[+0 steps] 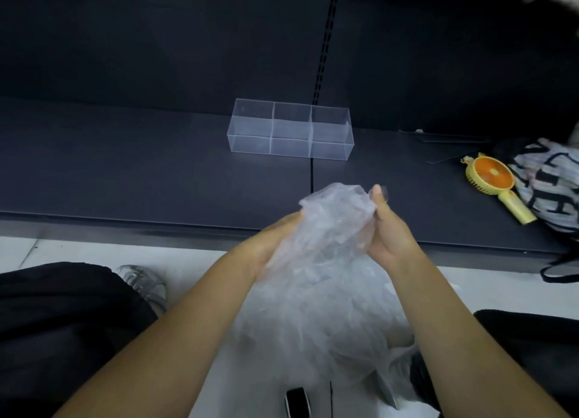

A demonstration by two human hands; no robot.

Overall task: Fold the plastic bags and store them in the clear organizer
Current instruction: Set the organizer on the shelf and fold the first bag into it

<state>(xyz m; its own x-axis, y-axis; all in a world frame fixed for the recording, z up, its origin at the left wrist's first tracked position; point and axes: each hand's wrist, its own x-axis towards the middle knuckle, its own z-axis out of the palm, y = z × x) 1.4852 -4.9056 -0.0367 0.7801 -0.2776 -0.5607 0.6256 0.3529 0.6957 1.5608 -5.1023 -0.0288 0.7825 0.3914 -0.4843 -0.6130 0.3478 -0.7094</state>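
A crumpled clear plastic bag is held up between both hands over the front edge of a dark shelf. My left hand grips its left side, the fingers hidden behind the plastic. My right hand grips the right side, thumb pointing up. More clear plastic bags lie in a loose heap below, on the white floor between my legs. The clear organizer, with three compartments in a row that hold nothing, stands farther back on the shelf.
The dark shelf has a dark back panel. A yellow and orange hand-held fan and a black-and-white patterned bag lie at the right. A small black object sits on the floor near me.
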